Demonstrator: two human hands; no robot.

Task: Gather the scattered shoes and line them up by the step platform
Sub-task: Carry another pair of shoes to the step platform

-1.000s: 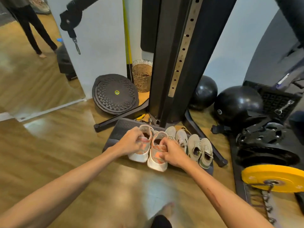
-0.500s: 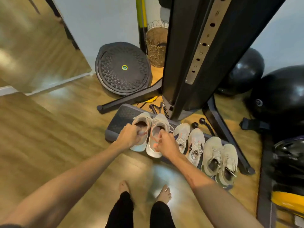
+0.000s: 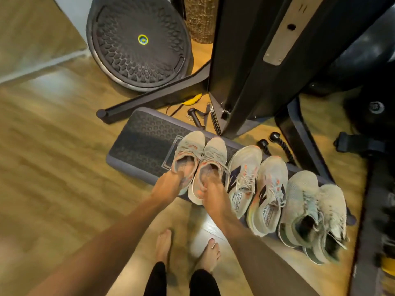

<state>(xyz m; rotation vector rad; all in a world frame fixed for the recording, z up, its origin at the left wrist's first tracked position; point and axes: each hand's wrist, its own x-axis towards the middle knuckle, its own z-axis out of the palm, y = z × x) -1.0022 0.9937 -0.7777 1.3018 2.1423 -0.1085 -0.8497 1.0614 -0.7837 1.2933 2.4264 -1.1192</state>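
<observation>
Head camera, looking steeply down, showed six pale shoes in a row on the step platform point(image 3: 141, 144), toes pointing away from the person and heels at its near edge. The left hand point(image 3: 168, 184) held the heel end of the leftmost shoe point(image 3: 188, 152), fingers curled at its opening. The right hand point(image 3: 213, 191) gripped the heel of the second shoe point(image 3: 213, 159), which touched the first along its side. Just to the right sat a pair with dark side marks and orange accents point(image 3: 256, 180), and beyond it a grey pair with dark soles point(image 3: 314, 210) at the platform's right end, overhanging the near edge. Two bare feet point(image 3: 186, 251) stood on the wooden floor point(image 3: 53, 167) below the arms. Behind the platform rose a black machine frame point(image 3: 245, 60), with a round black dome trainer point(image 3: 139, 39) leaning against the wall to its left.
</observation>
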